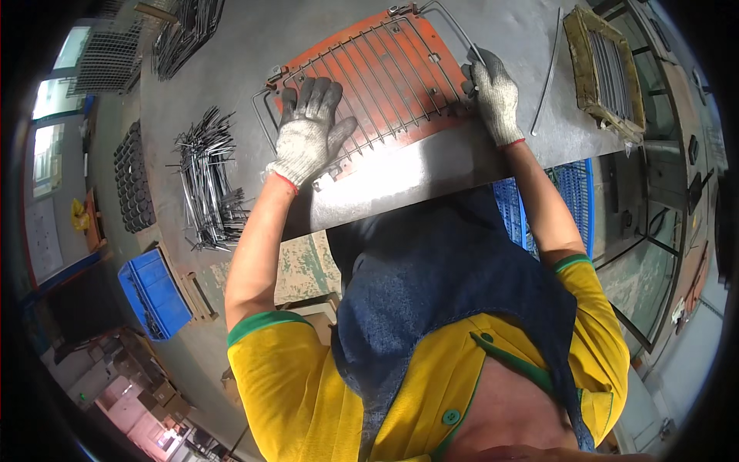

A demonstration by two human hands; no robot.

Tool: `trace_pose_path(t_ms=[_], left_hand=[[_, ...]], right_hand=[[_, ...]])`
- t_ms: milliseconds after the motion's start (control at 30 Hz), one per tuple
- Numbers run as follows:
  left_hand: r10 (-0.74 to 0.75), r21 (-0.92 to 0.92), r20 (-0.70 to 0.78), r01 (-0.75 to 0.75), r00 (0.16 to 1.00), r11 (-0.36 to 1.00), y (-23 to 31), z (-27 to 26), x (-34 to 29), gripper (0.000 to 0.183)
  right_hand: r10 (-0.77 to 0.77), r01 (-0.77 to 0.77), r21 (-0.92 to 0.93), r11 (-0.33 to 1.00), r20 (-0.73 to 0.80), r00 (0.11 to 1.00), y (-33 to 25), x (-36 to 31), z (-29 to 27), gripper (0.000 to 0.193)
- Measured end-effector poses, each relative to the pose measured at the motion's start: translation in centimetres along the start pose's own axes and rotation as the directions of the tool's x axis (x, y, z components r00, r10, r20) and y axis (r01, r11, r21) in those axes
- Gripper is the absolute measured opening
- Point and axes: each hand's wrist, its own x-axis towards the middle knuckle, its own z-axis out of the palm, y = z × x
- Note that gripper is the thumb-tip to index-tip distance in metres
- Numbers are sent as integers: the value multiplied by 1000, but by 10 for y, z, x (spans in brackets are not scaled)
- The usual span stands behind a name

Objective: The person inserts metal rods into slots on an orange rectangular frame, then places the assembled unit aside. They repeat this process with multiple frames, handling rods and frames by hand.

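Note:
An orange-red metal plate (pixel 431 60) lies on the grey metal table (pixel 369 173), with a grid of thin metal rods (pixel 382 73) across it. Over the grid's left side my left hand (pixel 308 131), in a grey-and-white work glove, rests flat with its fingers outstretched. My right hand (pixel 495 92), gloved the same way, is at the plate's right edge, its fingers curled around the end of a bent wire rod (pixel 456 28). That rod runs up to the plate's far right corner. A similar bent wire (pixel 262 115) sticks out at the plate's left side.
Loose bent wires (pixel 206 181) are heaped at the table's left, with more wire pieces (pixel 185 35) behind. A long thin rod (pixel 548 73) lies to the right beside a yellowish crate (pixel 583 65) of straight rods. Below stand blue bins (pixel 154 292).

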Motion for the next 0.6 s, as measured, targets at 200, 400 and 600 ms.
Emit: trace_pose_path(t_ms=[200, 400, 600], left_hand=[[86, -105, -5, -86, 996, 991, -16, -7, -8, 40], [-48, -64, -9, 47, 999, 997, 52, -3, -3, 65], [-77, -73, 14, 77, 997, 994, 49, 5, -1, 50]], right_hand=[[1, -1, 6, 1000, 16, 1000, -6, -2, 2, 33], [16, -18, 70, 997, 21, 1000, 0, 0, 2, 35], [-18, 18, 65, 998, 8, 1000, 3, -1, 2, 34]])
